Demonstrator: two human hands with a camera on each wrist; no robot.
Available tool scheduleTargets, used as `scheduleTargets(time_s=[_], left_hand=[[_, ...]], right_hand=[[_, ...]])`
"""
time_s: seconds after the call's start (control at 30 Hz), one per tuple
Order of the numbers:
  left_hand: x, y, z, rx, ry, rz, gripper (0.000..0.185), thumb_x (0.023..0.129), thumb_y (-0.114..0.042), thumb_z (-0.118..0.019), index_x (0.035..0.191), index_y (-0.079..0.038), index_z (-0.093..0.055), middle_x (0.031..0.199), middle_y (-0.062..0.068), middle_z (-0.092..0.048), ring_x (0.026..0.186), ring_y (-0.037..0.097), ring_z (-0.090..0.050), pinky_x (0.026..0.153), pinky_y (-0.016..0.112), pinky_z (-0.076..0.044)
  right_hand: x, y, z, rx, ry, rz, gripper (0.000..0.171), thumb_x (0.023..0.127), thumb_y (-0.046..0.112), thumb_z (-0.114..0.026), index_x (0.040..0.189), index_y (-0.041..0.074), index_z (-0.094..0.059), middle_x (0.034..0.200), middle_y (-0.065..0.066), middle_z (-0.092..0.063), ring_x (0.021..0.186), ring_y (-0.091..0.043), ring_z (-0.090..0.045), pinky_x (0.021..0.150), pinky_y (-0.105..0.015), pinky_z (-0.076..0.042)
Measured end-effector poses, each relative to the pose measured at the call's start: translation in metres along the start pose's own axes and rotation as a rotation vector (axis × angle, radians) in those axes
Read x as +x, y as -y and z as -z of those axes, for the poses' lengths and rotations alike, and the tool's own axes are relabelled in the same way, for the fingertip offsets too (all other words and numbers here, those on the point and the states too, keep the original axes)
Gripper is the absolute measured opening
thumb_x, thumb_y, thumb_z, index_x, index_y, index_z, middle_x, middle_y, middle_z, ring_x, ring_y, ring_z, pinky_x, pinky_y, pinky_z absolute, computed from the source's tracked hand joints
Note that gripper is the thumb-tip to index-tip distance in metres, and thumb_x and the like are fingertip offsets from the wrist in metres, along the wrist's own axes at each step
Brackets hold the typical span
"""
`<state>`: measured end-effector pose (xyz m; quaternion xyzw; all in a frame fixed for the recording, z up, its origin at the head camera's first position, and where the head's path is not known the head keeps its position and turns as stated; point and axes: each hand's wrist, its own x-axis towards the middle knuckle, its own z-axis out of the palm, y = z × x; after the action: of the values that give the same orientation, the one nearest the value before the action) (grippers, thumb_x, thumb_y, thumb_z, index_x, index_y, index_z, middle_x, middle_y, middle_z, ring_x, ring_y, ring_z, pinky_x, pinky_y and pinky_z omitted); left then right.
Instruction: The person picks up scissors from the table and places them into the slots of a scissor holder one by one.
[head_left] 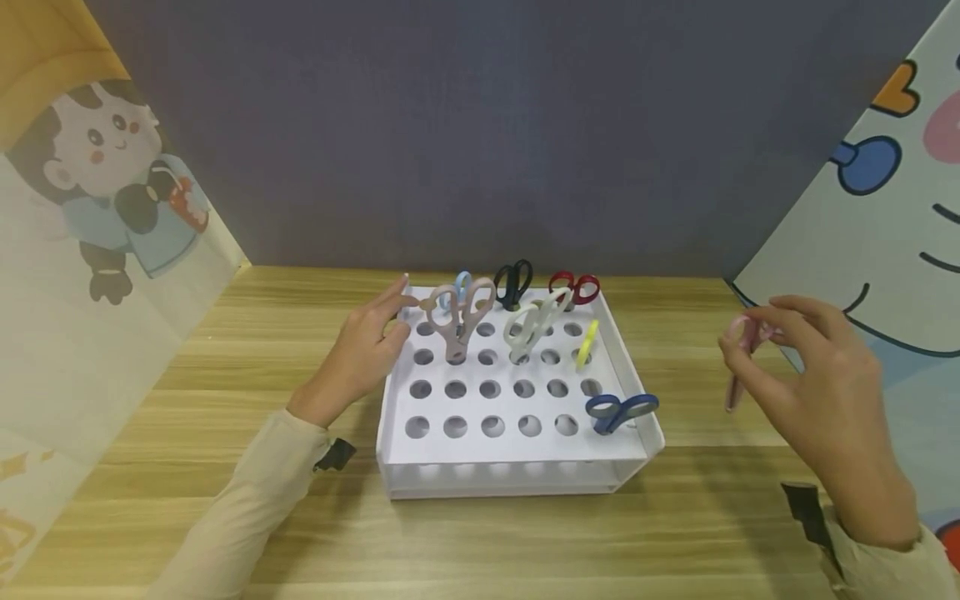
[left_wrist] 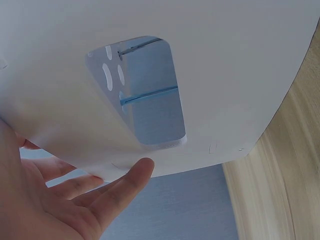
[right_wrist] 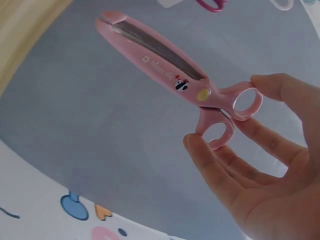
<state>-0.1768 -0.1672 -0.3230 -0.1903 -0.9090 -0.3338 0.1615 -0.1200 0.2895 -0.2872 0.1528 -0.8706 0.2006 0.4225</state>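
My right hand (head_left: 840,383) is raised off the right side of the rack and pinches a pair of pink scissors (right_wrist: 165,70) by the finger loops. The blades are closed in a pink casing with a small panda print. At the left side of a white rack full of round holes (head_left: 517,448), my left hand (head_left: 363,350) touches the rear left edge with fingers mostly straight. Its fingertips lie against the outer side panel (left_wrist: 220,90) in the left wrist view. Nearest to it stand mauve scissors (head_left: 457,333) and light blue scissors (head_left: 462,282).
Other scissors stand handles up in the rack: black (head_left: 513,285), red (head_left: 576,287), white (head_left: 534,325) and dark blue (head_left: 618,410). A yellow handle (head_left: 587,344) shows edge-on. Around the wooden table (head_left: 720,533) rise a grey back panel (head_left: 480,133) and printed side panels.
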Motion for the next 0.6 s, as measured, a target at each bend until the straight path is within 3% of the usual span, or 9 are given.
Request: scheduleTargets(time_s=[0.33, 0.6], left_hand=[[0.0, -0.001, 0.0, 0.002, -0.004, -0.007, 0.036, 0.095, -0.012, -0.047, 0.125, 0.0, -0.063, 0.158, 0.013, -0.035, 0.139, 0.038, -0.041, 0.115, 0.051, -0.033], [0.0, -0.001, 0.0, 0.004, 0.0, -0.002, 0.037, 0.095, -0.013, -0.046, 0.126, 0.0, -0.063, 0.158, 0.012, -0.034, 0.14, 0.037, -0.04, 0.115, 0.052, -0.032]], right_hand=[[0.011, 0.025, 0.007, 0.037, -0.008, 0.05, 0.035, 0.08, 0.021, -0.076, 0.103, -0.006, -0.071, 0.118, -0.027, -0.063, 0.104, -0.047, -0.058, 0.09, -0.004, -0.027], [0.019, 0.045, 0.01, 0.069, -0.065, 0.08, 0.065, 0.089, 0.056, -0.059, 0.101, -0.007, -0.072, 0.115, -0.028, -0.064, 0.104, -0.048, -0.058, 0.096, -0.01, -0.032]])
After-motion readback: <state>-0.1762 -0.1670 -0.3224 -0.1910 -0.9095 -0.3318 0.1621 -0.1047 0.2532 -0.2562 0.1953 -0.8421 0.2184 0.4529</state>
